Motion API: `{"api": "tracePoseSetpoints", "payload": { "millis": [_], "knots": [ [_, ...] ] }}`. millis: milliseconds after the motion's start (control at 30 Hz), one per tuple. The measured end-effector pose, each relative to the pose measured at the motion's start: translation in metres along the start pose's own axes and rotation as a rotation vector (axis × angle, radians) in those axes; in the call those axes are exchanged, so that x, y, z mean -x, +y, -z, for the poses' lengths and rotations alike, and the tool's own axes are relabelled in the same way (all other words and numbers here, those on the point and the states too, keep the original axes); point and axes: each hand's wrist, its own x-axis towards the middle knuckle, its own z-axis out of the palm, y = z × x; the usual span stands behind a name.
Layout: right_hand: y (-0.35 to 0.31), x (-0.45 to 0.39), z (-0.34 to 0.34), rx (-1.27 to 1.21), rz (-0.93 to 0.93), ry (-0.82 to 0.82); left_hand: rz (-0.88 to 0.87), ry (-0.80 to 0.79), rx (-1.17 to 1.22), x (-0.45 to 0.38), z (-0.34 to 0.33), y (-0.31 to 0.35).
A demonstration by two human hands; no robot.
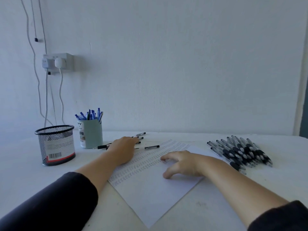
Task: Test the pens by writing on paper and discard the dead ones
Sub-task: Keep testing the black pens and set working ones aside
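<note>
A white sheet of paper lies angled on the table, its upper half covered with rows of small pen marks. My right hand rests on the paper with fingers spread and holds nothing. My left hand lies flat over a small scatter of black pens just beyond the paper's far left edge; whether its fingertips pinch one is hidden. A big pile of black pens lies to the right of the paper.
A black mesh cup stands at the left, its contents not visible. Beside it a pale blue cup holds several blue pens. Behind, a wall socket with plugs and hanging cables.
</note>
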Motion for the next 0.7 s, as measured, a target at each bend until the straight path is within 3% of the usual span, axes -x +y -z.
{"api": "tracePoseSetpoints", "payload": {
  "millis": [100,200,400,700],
  "knots": [
    [-0.001,0.001,0.001,0.010,-0.016,0.010,0.006,-0.007,-0.021,-0.001,-0.001,0.000],
    [-0.001,0.005,0.003,0.062,-0.046,0.007,0.027,0.085,0.014,0.003,0.006,0.004],
    [0.000,0.008,0.006,0.206,-0.086,-0.023,0.096,0.331,0.332,0.014,0.026,0.029],
    [0.002,0.006,0.006,0.220,-0.103,-0.046,0.164,0.360,0.059,0.029,0.038,0.063]
  ]
}}
